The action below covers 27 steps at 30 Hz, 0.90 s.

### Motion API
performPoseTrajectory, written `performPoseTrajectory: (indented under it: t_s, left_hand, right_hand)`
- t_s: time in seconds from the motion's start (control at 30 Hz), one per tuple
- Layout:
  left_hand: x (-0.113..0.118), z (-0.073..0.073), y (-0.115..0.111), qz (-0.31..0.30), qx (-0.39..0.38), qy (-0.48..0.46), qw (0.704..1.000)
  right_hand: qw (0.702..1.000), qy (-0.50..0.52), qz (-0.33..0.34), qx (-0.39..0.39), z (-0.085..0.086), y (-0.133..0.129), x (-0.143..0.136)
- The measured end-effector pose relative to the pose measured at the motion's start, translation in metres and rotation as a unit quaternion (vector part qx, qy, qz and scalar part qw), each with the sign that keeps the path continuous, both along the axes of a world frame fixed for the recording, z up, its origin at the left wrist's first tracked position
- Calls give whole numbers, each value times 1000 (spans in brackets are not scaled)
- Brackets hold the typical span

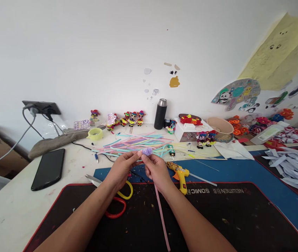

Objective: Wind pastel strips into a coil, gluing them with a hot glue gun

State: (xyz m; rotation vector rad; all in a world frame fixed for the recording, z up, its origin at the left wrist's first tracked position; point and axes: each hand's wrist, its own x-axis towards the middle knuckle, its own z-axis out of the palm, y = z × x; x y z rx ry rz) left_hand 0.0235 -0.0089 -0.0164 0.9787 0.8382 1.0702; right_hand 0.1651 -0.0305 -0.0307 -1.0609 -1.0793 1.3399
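Between my fingertips is a small purple fuzzy coil [147, 151], which looks like wound pipe cleaner. My left hand [122, 166] pinches it from the left, with thumb and forefinger closed. My right hand [156, 169] is closed on its other side, the remaining fingers curled in. A pink pipe cleaner [162, 220] runs down from beneath my right hand over the black mat; its upper end is hidden. Just behind my hands lies a pile of pastel pipe cleaners [138, 141]. Scissors [116, 208] with red and yellow handles lie partly under my left forearm.
A yellow glue gun [181, 176] lies right of my hands on the black mat's [217, 220] far edge. A phone [48, 169] and a tape roll [95, 133] are on the left. Small figures, a black flask [161, 114] and a bowl [219, 126] stand along the wall.
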Motion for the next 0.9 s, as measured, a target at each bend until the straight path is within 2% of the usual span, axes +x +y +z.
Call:
performPoseTrajectory:
  t_s: [0.3,0.57,0.63,0.77,0.9]
  left_hand:
    - [-4,-8,5,7,80,75,994]
    - [-17,11,6,-28,133,106,985]
    - [-20,12,7,-26,178,138,974]
    - [-20,9,6,16,280,230,932]
    - [-18,8,3,49,332,278,900]
  right_hand:
    - [1000,16,10,0,2,-1,2]
    - [999,38,15,-16,4,1,5]
    - [999,37,14,-20,4,1,5]
    - [999,38,21,-25,4,0,5]
    - [998,44,34,-23,5,0,4]
